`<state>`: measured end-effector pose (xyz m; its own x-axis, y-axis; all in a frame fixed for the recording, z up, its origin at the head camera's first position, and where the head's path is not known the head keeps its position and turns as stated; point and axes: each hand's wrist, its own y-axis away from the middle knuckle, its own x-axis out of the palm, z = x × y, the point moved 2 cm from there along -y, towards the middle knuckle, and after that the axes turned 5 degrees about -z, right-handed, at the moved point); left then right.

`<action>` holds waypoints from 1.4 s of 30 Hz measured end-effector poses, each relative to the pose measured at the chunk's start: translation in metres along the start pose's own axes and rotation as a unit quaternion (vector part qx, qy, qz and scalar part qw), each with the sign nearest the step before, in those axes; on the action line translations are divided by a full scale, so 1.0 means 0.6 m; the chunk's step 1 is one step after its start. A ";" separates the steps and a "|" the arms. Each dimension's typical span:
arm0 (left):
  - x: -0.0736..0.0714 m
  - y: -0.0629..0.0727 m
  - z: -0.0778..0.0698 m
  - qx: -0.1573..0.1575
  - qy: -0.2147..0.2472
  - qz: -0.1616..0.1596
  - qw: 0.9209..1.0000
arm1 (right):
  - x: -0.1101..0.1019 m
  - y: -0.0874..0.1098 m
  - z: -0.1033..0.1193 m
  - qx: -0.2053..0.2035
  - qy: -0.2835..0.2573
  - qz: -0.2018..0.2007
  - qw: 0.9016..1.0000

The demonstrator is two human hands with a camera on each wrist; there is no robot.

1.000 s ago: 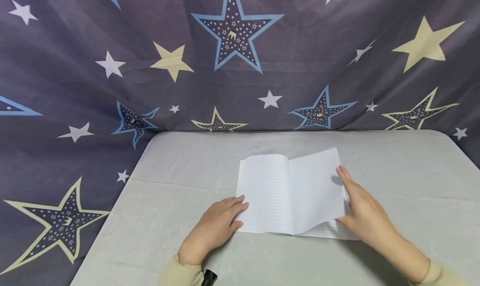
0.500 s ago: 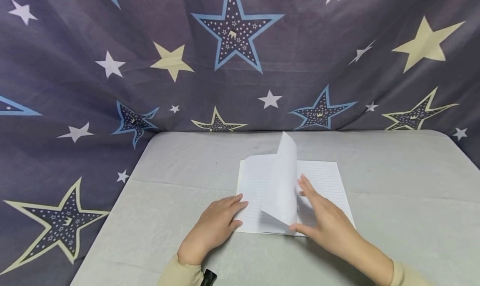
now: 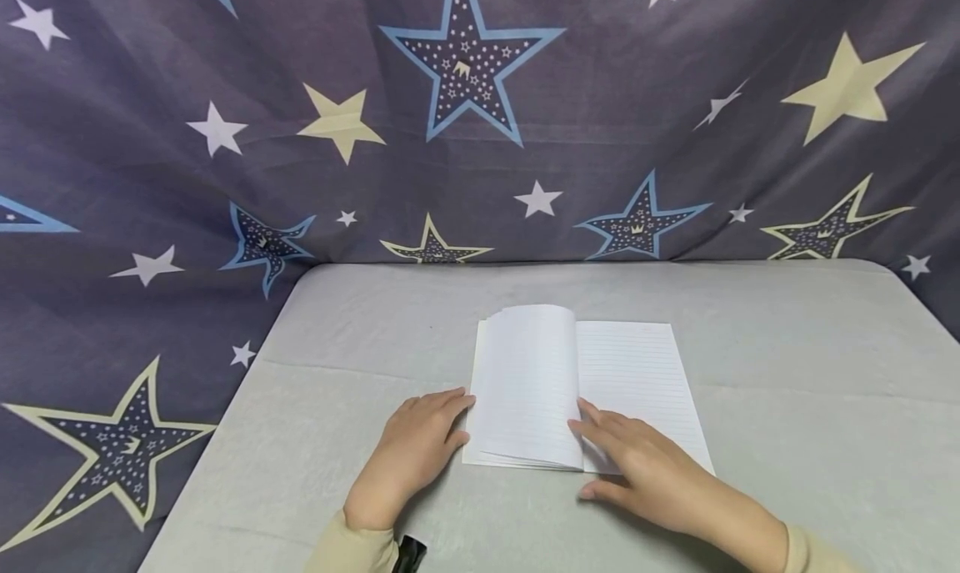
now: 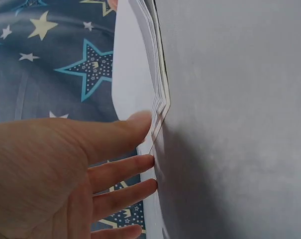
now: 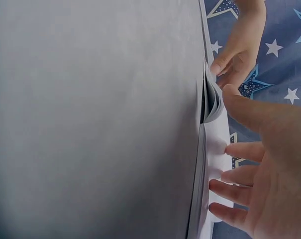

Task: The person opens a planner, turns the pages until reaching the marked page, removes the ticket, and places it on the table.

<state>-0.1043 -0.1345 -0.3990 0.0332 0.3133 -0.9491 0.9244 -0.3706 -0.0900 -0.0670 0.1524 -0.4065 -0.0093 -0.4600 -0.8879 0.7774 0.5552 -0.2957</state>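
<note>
An open notebook [image 3: 633,364] with white lined pages lies on the grey table. Its left-hand page [image 3: 528,373] bulges up a little from the leaves beneath. At the notebook's left edge is my left hand [image 3: 420,439], fingers extended and fingertips right at the edge; the left wrist view has the thumb [image 4: 138,124] by the stacked page corners. My right hand [image 3: 648,469] lies over the lower part of the right page, fingers spread and fingertips near the centre fold. In the right wrist view its fingers [image 5: 235,191] reach the paper with nothing gripped.
A grey cloth-covered table [image 3: 360,331] surrounds the notebook. Behind it and along the left hangs a dark curtain [image 3: 450,181] printed with stars. A black band [image 3: 409,554] shows at the left sleeve.
The lifted page has turned over from right to left and now lies on the left side. My right hand has followed it to the centre fold; my left hand has shifted slightly left.
</note>
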 end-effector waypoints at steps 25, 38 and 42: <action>0.017 -0.003 -0.026 0.077 0.043 0.032 0.996 | -0.046 0.038 -0.113 -0.024 -0.187 -0.067 0.980; 0.022 -0.002 -0.023 0.068 0.036 0.043 0.996 | -0.065 0.085 -0.203 -0.046 -0.164 -0.027 0.985; 0.021 -0.001 -0.024 0.067 0.038 0.042 0.996 | -0.057 0.085 -0.206 -0.050 -0.143 -0.036 0.988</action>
<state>-0.0990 -0.1176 -0.4067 0.1420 0.3393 -0.9299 0.8584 -0.5100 -0.0549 -0.1049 0.2820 -0.4349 0.1273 -0.6700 -0.7314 0.7150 0.5731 -0.4005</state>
